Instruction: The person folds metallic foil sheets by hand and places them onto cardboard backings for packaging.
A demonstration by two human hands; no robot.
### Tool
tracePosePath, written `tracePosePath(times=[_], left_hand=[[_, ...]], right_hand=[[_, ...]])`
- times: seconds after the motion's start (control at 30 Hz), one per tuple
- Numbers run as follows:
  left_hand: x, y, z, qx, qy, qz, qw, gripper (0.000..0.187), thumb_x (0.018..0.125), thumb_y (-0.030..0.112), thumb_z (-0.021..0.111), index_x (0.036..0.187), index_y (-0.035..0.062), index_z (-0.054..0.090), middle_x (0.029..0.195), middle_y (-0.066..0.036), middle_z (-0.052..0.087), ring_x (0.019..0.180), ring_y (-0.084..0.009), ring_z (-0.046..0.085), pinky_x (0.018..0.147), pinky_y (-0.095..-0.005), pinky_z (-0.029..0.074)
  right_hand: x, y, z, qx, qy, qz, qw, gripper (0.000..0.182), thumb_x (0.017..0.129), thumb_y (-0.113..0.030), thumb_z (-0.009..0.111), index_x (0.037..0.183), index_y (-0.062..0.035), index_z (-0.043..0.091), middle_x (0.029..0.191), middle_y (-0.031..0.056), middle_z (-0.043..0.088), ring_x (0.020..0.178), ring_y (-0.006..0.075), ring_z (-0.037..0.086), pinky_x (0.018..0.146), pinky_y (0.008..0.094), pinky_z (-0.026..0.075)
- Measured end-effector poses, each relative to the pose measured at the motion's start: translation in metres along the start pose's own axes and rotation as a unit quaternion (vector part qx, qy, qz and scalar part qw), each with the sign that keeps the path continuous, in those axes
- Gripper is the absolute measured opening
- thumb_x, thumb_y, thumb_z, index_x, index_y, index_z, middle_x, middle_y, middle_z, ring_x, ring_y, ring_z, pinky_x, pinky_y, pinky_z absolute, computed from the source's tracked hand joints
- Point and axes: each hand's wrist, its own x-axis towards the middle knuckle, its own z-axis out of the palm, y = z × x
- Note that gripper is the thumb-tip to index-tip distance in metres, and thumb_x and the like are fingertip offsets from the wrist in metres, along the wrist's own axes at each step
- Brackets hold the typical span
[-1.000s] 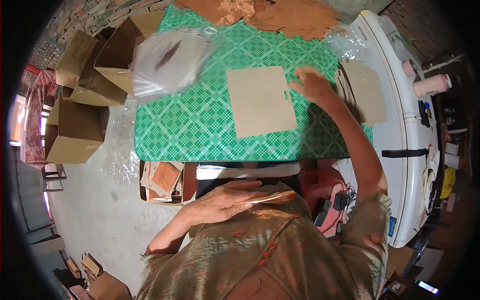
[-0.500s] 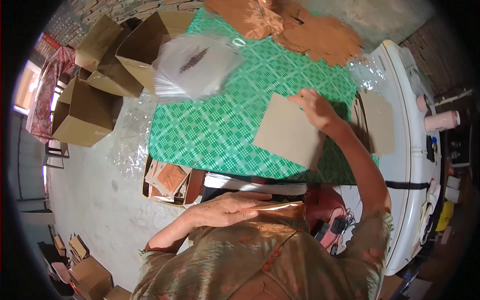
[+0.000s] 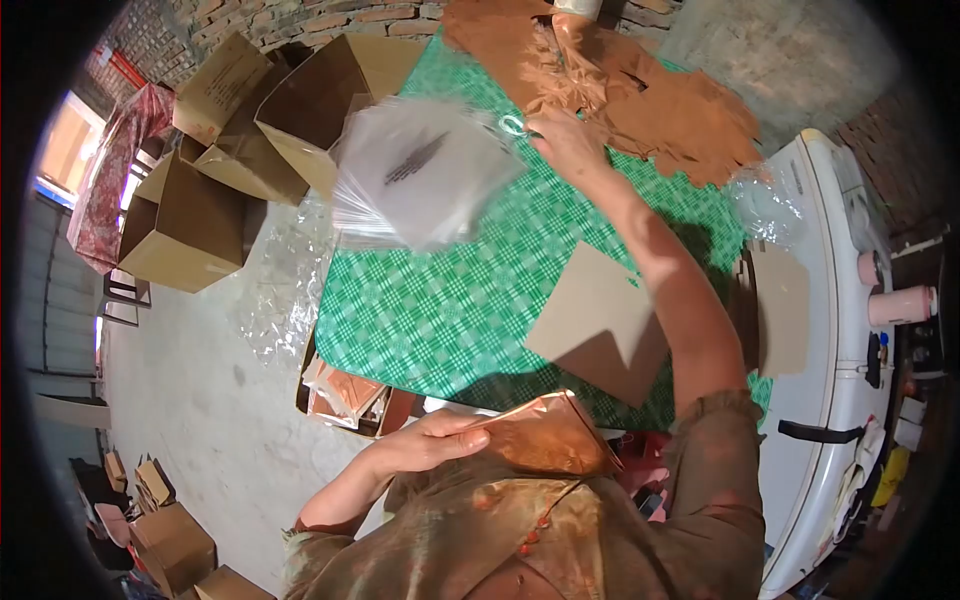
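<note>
My left hand [image 3: 437,443] is closed on a shiny copper-coloured foil packet [image 3: 550,435], held flat against my front with the thumb on top. My right hand [image 3: 572,150] is stretched over the far side of the table, its fingers slightly apart. Its fingertips are right at a small white ring [image 3: 512,125], beside a crumpled brown wrapped bundle [image 3: 575,75]. Under my right forearm a square of grey-beige cardboard [image 3: 590,310] lies on the green checked tablecloth [image 3: 430,310]. Left of the ring is a fanned stack of clear plastic bags [image 3: 420,180] with dark print.
Brown sheeting [image 3: 690,115] covers the far right table edge. More cardboard squares [image 3: 782,310] are stacked by a white appliance [image 3: 815,400] on the right. Open cartons [image 3: 190,220] stand at left. A box of foil pieces [image 3: 345,395] sits below the table's near left edge.
My right hand has left the cardboard square and moved away from me to the white ring. My left hand has tilted the foil packet, so its broad face now shows. The view has shifted.
</note>
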Motion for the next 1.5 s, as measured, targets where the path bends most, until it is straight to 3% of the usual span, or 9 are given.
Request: tracePosePath(times=[0.27,0.47,0.57,0.7,0.9,1.0,1.1,1.27,1.5], left_hand=[[-0.01,-0.016,-0.02,-0.159,0.093,-0.028,0.983,0.034,0.108,0.03,0.07,0.13,0.0052,0.075,0.114,0.008,0.07,0.105,-0.0044,0.058,0.094,-0.0232,0.047],[-0.007,-0.011,-0.016,-0.167,0.088,-0.016,0.982,0.033,0.108,0.029,0.07,0.128,0.004,0.073,0.093,0.01,0.059,0.076,-0.0025,0.045,0.066,-0.021,0.034],[-0.002,-0.018,-0.014,-0.162,0.088,0.006,0.983,0.031,0.108,0.031,0.068,0.124,0.0048,0.073,0.087,0.01,0.054,0.066,-0.0023,0.038,0.057,-0.0211,0.027],[0.008,-0.024,-0.012,-0.168,0.062,0.009,0.984,0.032,0.106,0.03,0.069,0.124,0.0039,0.072,0.104,0.0,0.067,0.073,-0.006,0.056,0.054,-0.0223,0.037],[0.026,0.023,0.012,-0.141,0.076,-0.078,0.984,0.026,0.108,0.027,0.068,0.12,0.0053,0.074,0.089,0.007,0.068,0.068,-0.0002,0.054,0.05,-0.0179,0.034],[0.038,0.025,-0.007,-0.106,0.066,-0.143,0.982,0.026,0.106,0.026,0.071,0.121,0.0055,0.074,0.088,0.007,0.068,0.064,-0.0002,0.054,0.048,-0.0176,0.035],[0.063,0.039,0.002,-0.092,0.095,-0.148,0.98,0.026,0.107,0.026,0.069,0.122,0.0055,0.074,0.091,0.005,0.072,0.066,0.0004,0.057,0.048,-0.0173,0.036],[0.107,0.055,-0.016,-0.05,0.035,-0.175,0.983,0.036,0.105,0.021,0.073,0.132,-0.0027,0.067,0.115,-0.004,0.076,0.099,-0.0078,0.073,0.084,-0.0227,0.061],[0.147,0.105,0.012,-0.01,-0.005,-0.183,0.983,0.042,0.103,0.023,0.075,0.134,-0.004,0.066,0.117,-0.005,0.077,0.099,-0.0074,0.073,0.081,-0.0206,0.06]], right_hand=[[-0.003,0.029,-0.004,0.043,0.013,0.011,0.999,0.013,0.098,-0.015,0.07,0.109,-0.0092,0.073,0.098,0.01,0.069,0.092,0.0303,0.068,0.078,0.0419,0.054],[-0.106,-0.024,-0.142,0.339,-0.065,0.182,0.921,0.014,0.1,-0.018,0.071,0.103,-0.0045,0.068,0.09,0.0058,0.067,0.086,0.0136,0.061,0.078,0.0328,0.051],[-0.163,-0.037,-0.17,0.305,-0.094,0.174,0.931,0.008,0.098,-0.006,0.073,0.104,-0.0015,0.069,0.089,0.0018,0.065,0.081,0.0095,0.057,0.072,0.0282,0.048],[-0.217,-0.069,-0.169,0.211,-0.012,0.113,0.971,0.009,0.095,-0.003,0.074,0.102,-0.0009,0.068,0.091,0.0074,0.067,0.083,0.0192,0.062,0.075,0.0339,0.051],[-0.264,-0.065,-0.146,0.13,0.025,-0.056,0.99,0.018,0.092,0.004,0.073,0.11,0.0004,0.074,0.1,0.0161,0.071,0.092,0.0302,0.067,0.082,0.0371,0.053],[-0.269,-0.063,-0.161,0.114,0.074,0.035,0.99,0.021,0.098,-0.004,0.07,0.118,-0.0026,0.073,0.099,0.0129,0.072,0.089,0.0307,0.067,0.082,0.0405,0.055],[-0.264,-0.083,-0.185,0.403,-0.037,0.262,0.876,0.024,0.109,-0.014,0.061,0.126,0.0008,0.069,0.102,0.0057,0.072,0.094,0.0158,0.066,0.08,0.0296,0.053],[-0.264,-0.093,-0.188,0.456,-0.135,0.268,0.838,0.029,0.113,-0.02,0.056,0.128,0.0017,0.067,0.092,-0.0013,0.065,0.082,0.0065,0.06,0.07,0.0232,0.05],[-0.267,-0.087,-0.177,0.492,-0.091,0.332,0.8,0.025,0.11,-0.025,0.064,0.111,-0.0014,0.072,0.082,-0.0049,0.061,0.068,0.0024,0.052,0.057,0.0213,0.043]])
